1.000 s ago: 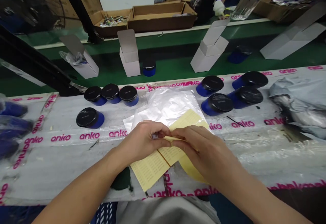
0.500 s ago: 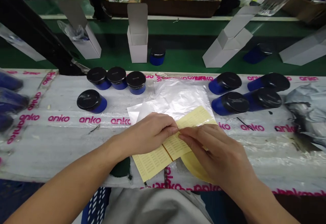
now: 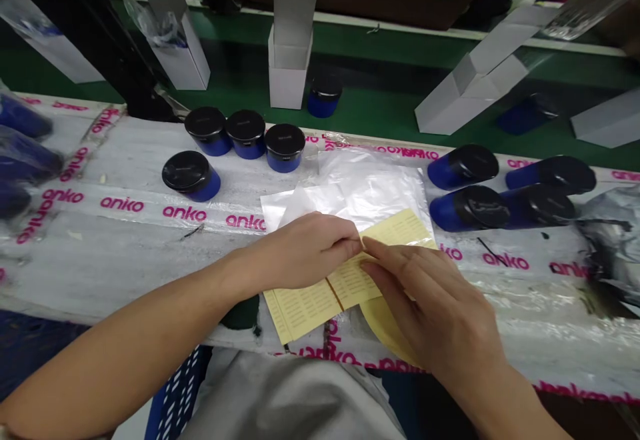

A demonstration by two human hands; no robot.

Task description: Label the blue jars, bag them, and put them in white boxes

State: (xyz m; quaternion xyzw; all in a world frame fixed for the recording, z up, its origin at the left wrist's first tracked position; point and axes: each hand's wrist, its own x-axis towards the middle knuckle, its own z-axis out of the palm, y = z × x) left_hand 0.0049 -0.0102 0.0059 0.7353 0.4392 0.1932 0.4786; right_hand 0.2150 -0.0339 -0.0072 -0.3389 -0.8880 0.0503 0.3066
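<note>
My left hand (image 3: 315, 248) is closed over the yellow printed sheet (image 3: 305, 307), thumb pressed against the curled fingers. Facing it, my right hand (image 3: 435, 297) pinches thumb and forefinger close to the left fingertips. Whatever sits between the fingertips is too small or hidden to make out. Rows of fine print and a brown line cross the sheet. Under its far side lie clear plastic bags (image 3: 380, 183). A rounded yellow piece (image 3: 387, 327) shows beneath the right hand.
Blue jars with black lids stand at left (image 3: 200, 183) and lie at right (image 3: 470, 207). Beyond the table edge, an open white box (image 3: 287, 80) and another tilted white box (image 3: 450, 103) stand on a green surface. Crumpled grey plastic (image 3: 615, 227) lies far right.
The view has tilted and shifted, so the jars and boxes sit differently in frame. Both hands stay at the yellow sheet, with the fingertips still close together.
</note>
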